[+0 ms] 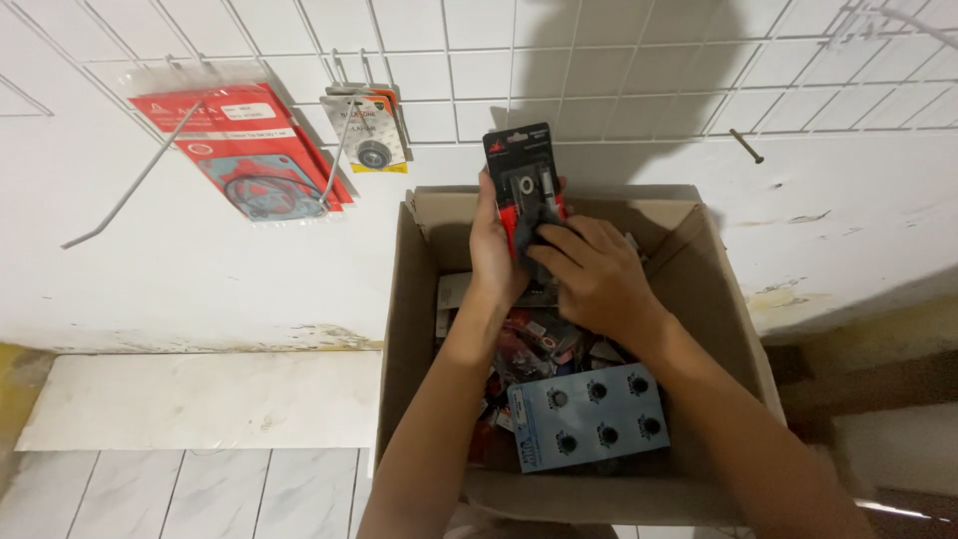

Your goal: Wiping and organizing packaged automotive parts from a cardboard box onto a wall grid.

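Both hands were up over the open cardboard box, sharing one black-and-red blister pack. Left hand gripped the pack's left edge, fingers curled around it, pack upright above the box's back wall. Right hand covered the lower right of the pack, fingers closed on it. Box sat against the white wall, full of loose packaged parts; a pale blue card with six black round parts lay on top near the front. White wire grid on the wall carried a red gasket pack and a small bearing pack on hooks, well left of the hands. Marble-look floor tiles below.
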